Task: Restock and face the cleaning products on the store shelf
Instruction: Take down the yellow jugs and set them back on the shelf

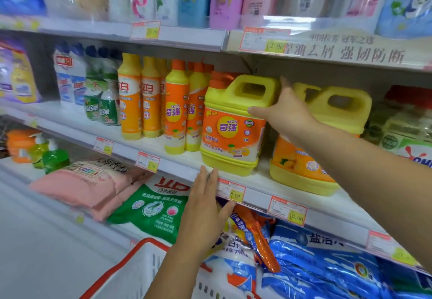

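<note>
Middle shelf (275,183), front edge: big yellow jug (233,123) of dish soap, upright, label facing out, base close to the lip. Right hand (284,111) flat against the jug's right shoulder just below the handle, thumb across the front, fingers spread and reaching behind; more a push or a steadying press than a closed grip. Left hand (203,203) lower, open, fingers straight and together, tips resting on the shelf edge just beneath the jug, next to a price tag (231,192); nothing held. Second yellow jug (327,135) to the right, set further back and partly hidden by the right forearm. Row of orange and yellow bottles (175,109) just left of the front jug, close enough to touch it. Red-rimmed basket (138,268) below, near the left arm, contents not visible.

Likely step: squaring the front jug to the edge. Risks from here, as a judgement:
- jug tipping forward off the lip, if pressed too far out with only an open palm on it;
- jug sliding left into the slim bottles and knocking the row over, given a sideways push from the right;
- price tag scraped loose by the left fingertips;
- label turned off-centre by a push high on the shoulder instead of low on the body.
</note>
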{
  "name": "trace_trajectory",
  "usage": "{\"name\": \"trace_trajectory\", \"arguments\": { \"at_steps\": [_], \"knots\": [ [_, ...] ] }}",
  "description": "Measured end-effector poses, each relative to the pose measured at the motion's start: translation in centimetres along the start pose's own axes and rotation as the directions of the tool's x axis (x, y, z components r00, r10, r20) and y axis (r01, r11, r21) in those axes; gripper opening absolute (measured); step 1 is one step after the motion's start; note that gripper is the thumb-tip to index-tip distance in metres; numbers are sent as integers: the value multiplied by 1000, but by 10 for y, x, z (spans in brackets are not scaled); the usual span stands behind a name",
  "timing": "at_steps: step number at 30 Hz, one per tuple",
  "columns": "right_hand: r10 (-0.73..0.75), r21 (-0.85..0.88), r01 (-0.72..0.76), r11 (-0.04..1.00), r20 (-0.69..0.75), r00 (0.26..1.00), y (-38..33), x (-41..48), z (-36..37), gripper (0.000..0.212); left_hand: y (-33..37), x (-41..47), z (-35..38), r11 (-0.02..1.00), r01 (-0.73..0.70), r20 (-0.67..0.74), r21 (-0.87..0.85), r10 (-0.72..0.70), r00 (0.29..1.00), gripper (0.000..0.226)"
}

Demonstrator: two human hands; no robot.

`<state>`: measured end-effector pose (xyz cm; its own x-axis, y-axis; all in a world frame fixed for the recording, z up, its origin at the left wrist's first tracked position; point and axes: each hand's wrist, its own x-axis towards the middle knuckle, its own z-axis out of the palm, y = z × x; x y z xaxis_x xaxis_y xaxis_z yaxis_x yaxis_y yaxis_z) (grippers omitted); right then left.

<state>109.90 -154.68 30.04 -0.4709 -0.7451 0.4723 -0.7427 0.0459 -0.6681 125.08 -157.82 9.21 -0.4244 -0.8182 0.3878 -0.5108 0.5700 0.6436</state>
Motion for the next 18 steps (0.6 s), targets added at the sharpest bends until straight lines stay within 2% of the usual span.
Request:
{"name": "trace_trajectory", "arguments": {
  "at_steps": [3, 7, 10, 13, 15, 18],
  "knots": [
    [51, 92, -54, 994, 32, 998, 7, 9, 12, 101, -4, 0, -6, 999, 20, 49, -41, -18, 999, 85],
    [4, 138, -3, 990, -9, 1000, 11, 4, 18, 101, -5, -1, -18, 967, 74, 64, -245, -61, 996, 86],
    [-117, 98, 119, 988, -31, 993, 10, -18, 13, 90, 2, -3, -28, 888, 153, 84, -433, -129, 988, 90],
    [-252, 123, 254, 959, -38, 967, 6, -44, 0, 82, 7, -8, -33, 755, 198, 126, -625, -153, 980, 97],
    [-283, 184, 286, 941, -42, 958, -2, -58, -19, 80, 10, -13, -38, 676, 219, 156, -704, -154, 976, 105],
    [-263, 317, 261, 912, -38, 964, -13, -74, -51, 77, 11, -17, -52, 625, 220, 156, -749, -157, 975, 121]
  ]
}}
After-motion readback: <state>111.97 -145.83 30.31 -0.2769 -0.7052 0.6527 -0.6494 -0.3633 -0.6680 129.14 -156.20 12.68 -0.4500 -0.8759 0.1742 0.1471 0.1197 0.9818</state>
